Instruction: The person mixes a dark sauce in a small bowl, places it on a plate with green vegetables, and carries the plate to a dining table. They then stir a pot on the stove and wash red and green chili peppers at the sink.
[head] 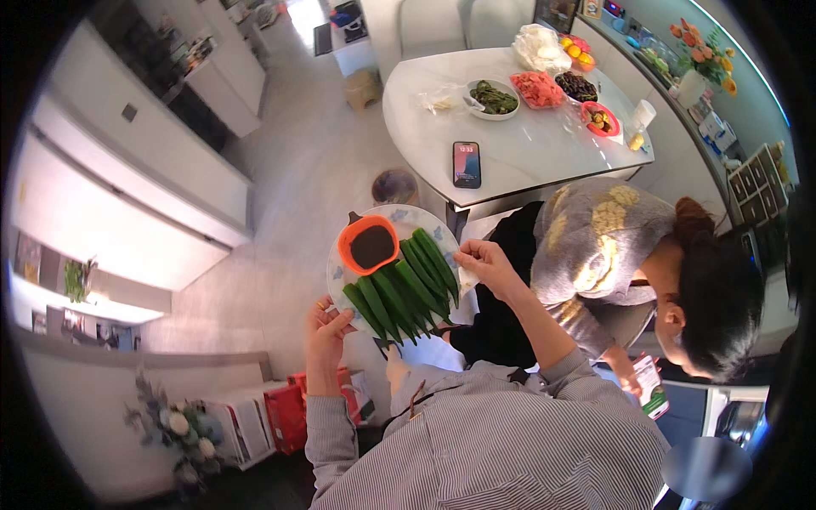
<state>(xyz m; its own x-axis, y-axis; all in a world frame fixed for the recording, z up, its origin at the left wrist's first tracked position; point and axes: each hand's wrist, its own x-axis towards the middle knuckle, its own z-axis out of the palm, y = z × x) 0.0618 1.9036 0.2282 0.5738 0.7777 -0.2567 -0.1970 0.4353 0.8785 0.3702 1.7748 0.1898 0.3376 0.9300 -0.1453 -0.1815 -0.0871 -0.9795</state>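
Observation:
Between my hands is a round white plate (408, 213) with blue flower marks, held up in front of my body. My left hand (328, 325) grips its lower left rim, thumb on top. My right hand (488, 266) pinches the right rim and also touches a whitish piece of something, perhaps tissue (467, 278). Several green okra pods (398, 290) lie side by side across the plate. At its upper left sits an orange bowl (342, 248) with a dark handle, holding dark sauce (373, 247).
Ahead, a white table (427, 153) carries a smartphone (466, 166), a bowl of green vegetables (492, 101), a bag of pink pieces (539, 89) and a red bowl (600, 119). A bin (394, 186) stands by its leg. Close on my right, a seated person (599, 236) holds a phone (650, 387).

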